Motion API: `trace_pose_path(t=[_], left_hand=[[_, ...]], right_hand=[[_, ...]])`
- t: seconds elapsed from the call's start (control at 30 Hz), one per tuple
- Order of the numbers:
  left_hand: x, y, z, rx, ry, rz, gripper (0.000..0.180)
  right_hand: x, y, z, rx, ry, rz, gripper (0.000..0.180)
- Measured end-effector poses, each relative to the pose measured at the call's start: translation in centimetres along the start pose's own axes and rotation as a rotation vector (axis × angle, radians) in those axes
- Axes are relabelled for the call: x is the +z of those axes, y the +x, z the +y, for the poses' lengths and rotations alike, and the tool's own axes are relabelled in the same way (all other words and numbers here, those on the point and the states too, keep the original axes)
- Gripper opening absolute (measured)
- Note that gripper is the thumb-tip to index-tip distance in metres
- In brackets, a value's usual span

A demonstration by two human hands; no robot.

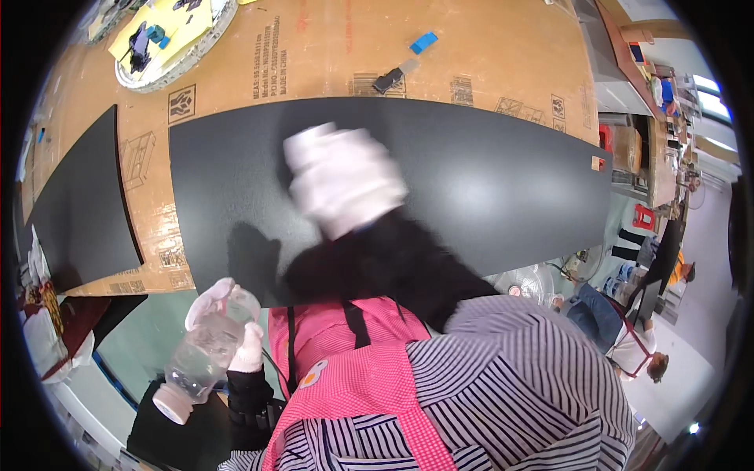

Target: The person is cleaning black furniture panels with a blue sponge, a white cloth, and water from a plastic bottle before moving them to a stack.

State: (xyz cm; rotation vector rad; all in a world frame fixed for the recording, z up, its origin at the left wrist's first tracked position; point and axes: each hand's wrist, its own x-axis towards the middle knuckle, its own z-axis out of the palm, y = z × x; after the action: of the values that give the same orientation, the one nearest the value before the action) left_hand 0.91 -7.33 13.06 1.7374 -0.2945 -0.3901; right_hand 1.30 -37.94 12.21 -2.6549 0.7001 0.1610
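Observation:
A long dark grey panel (pixel 503 173) lies flat on a cardboard-covered table. Over its left half is my right hand (pixel 357 192), white-gloved and smeared by motion, its black sleeve reaching in from the lower right. A bunched white cloth (pixel 310 147) shows at the hand's far side; glove and cloth blend in the blur, and the single fingers cannot be made out. Below the panel's near left edge, my left hand (pixel 248 349), also in a white glove, is closed around a clear plastic bottle (pixel 200 357). The bottle tilts with its white cap (pixel 173 403) toward the lower left.
A second dark panel (pixel 82 204) lies at the left. Beyond the long panel are a small black-handled tool (pixel 389 78) and a blue piece (pixel 424 42). A round tray (pixel 169 74) with yellow sheet stands far left. People (pixel 628 345) are at the right.

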Motion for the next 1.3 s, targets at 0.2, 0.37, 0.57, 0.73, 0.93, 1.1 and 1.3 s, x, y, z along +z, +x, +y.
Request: trace_pose_path(t=[0.2,0.37,0.57,0.73,0.93,1.1,1.3], left_hand=[[-3.7,2.4,-1.5,0.052,0.013,-0.024,0.079],[-5.9,5.6,-0.7,-0.019,0.056,-0.2,0.089],[-8.1,8.2,-2.6,0.02,-0.249,-0.286,0.079],[-10.2,11.3,-3.0,-0.103,-0.345,-0.225,0.071],[-15.8,14.5,-5.8,-0.119,-0.287,-0.217,0.069],[-18.5,16.4,-7.6,-0.306,-0.235,-0.28,0.068],[-17.3,17.2,-9.3,-0.345,-0.107,-0.365,0.071]], right_hand=[[-3.3,-4.4,36.1,1.003,-0.127,0.464,0.048],[0.6,-1.4,29.3,1.01,-0.186,0.502,0.052],[5.2,6.4,-2.3,0.411,-0.187,0.145,0.031],[8.8,14.0,-12.8,0.104,0.136,0.228,0.034],[11.9,9.1,-23.2,-0.401,-0.001,0.208,0.017],[13.5,-1.2,-22.8,-0.724,0.03,-0.145,0.019],[7.1,11.4,-20.2,-0.265,-0.131,-0.076,0.028]])
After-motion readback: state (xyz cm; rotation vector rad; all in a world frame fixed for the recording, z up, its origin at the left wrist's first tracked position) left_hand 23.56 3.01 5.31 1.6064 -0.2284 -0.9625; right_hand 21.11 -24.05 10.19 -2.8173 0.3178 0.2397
